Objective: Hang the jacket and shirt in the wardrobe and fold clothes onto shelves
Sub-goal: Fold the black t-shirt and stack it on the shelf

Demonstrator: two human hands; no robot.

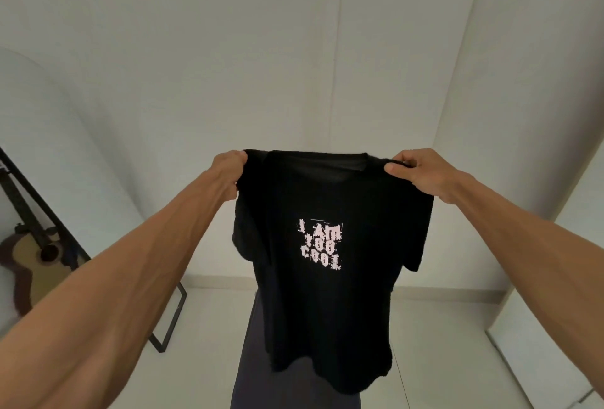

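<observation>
- Left hand, centre-left of frame: fisted round one shoulder seam of black T-shirt.
- T-shirt: stretched between both hands, hanging down mid-frame, pale print facing camera.
- Right hand, centre-right: pinching other shoulder, level with and well apart from left hand.

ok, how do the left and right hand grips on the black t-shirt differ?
Left hand bunches its shoulder in a fist; right hand pinches its shoulder, thumb visible on the front. The sleeve under the left hand hangs crumpled; the sleeve under the right hand hangs spread. Shared: both hold the black t-shirt up at similar height.
</observation>
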